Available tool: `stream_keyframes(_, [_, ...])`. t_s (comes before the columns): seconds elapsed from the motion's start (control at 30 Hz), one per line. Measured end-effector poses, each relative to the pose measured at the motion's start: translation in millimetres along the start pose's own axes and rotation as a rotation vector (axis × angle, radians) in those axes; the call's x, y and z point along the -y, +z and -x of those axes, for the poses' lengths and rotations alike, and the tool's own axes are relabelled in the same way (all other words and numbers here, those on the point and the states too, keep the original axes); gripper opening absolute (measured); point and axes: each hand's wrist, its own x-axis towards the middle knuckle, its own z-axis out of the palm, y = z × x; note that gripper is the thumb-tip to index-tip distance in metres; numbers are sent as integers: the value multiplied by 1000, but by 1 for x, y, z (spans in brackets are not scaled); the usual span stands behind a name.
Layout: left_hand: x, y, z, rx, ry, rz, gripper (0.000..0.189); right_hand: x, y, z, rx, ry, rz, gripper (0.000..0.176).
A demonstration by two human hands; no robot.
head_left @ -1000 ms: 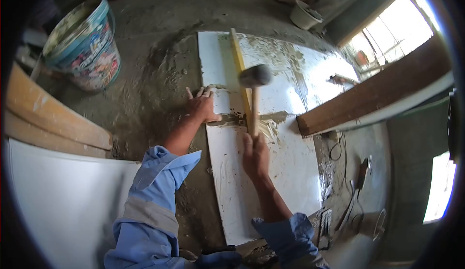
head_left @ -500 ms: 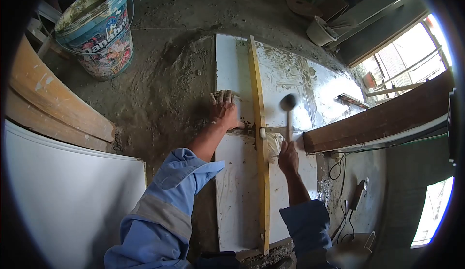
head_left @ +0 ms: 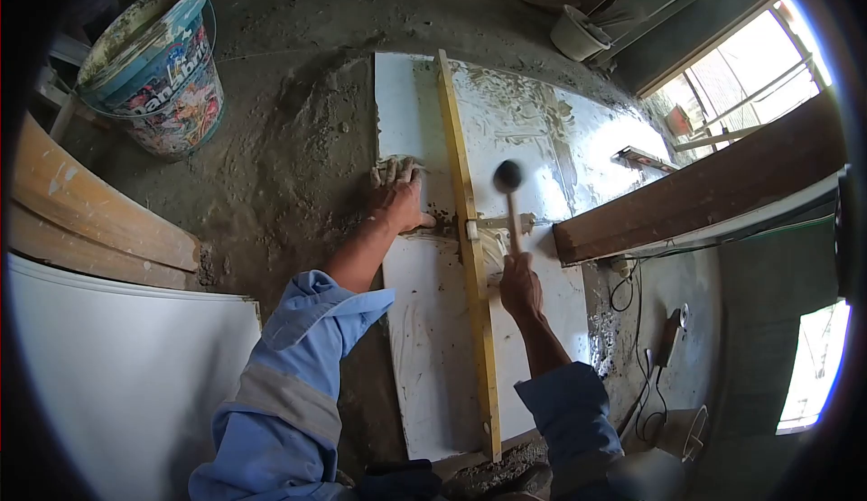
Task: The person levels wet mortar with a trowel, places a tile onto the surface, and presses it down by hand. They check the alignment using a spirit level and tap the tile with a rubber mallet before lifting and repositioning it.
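My left hand (head_left: 399,201) is muddy and open, its spread fingers lying over the left edge of the large white tiles (head_left: 423,311) near the seam between two of them. In my right hand (head_left: 521,289) is the wooden handle of a rubber mallet (head_left: 508,178), whose dark head is over the tile surface; whether it touches cannot be told. Between my hands a long yellow spirit level (head_left: 461,167) lies lengthwise across both tiles and the seam. Grey mortar smears the far tile.
Wet mortar (head_left: 298,140) covers the floor left of the tiles. A paint bucket (head_left: 167,86) stands at upper left, a smaller bucket (head_left: 578,36) at the back. Brown door frames (head_left: 695,180) flank both sides. Another level-like tool (head_left: 646,159) rests on the right. Cables and a power tool (head_left: 668,338) lie lower right.
The view has shifted, so the tiles, level and bucket appear further left. My left hand keeps its place on the tile edge, and the mallet remains in my right hand.
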Motion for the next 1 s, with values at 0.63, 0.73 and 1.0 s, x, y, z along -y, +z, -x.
stream_keyframes(0.63, [-9,-11,3,57,-78,-10,102,12,-10,4,-196,31,-388,26])
stream_keyframes(0.73, [-12,-16,1,72,-62,-22,101,-18,17,-3,-74,-6,-170,27])
stream_keyframes(1.0, [-13,-9,-3,142,-108,-57,109,9,-10,5,-22,71,-229,27])
